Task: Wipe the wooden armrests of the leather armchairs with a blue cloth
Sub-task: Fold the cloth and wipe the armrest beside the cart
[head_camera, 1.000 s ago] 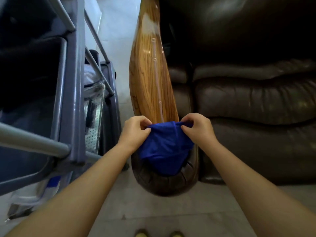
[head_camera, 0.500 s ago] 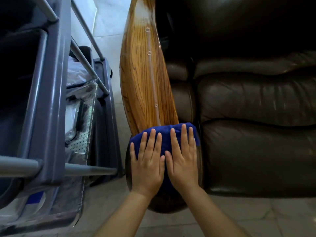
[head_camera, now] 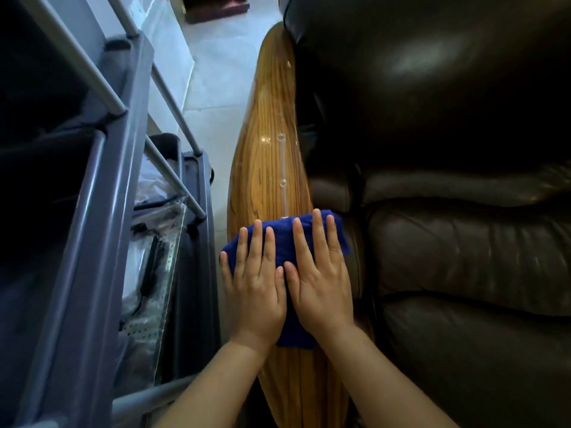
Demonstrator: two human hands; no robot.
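Pressing both flat, spread hands, left hand (head_camera: 255,291) and right hand (head_camera: 321,288), you've slid the cloth (head_camera: 284,242) farther up the armrest (head_camera: 268,156), leaving its upper stretch unwiped.

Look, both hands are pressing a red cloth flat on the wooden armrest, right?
Not quite: the cloth is blue, not red. The head view shows the left hand and right hand pressing it flat on the wooden armrest.

Two hands, the left hand (head_camera: 255,290) and right hand (head_camera: 321,284), lie flat on one blue cloth (head_camera: 285,242) atop one wooden armrest (head_camera: 268,156); one leather armchair (head_camera: 448,211), one grey cart (head_camera: 102,211).
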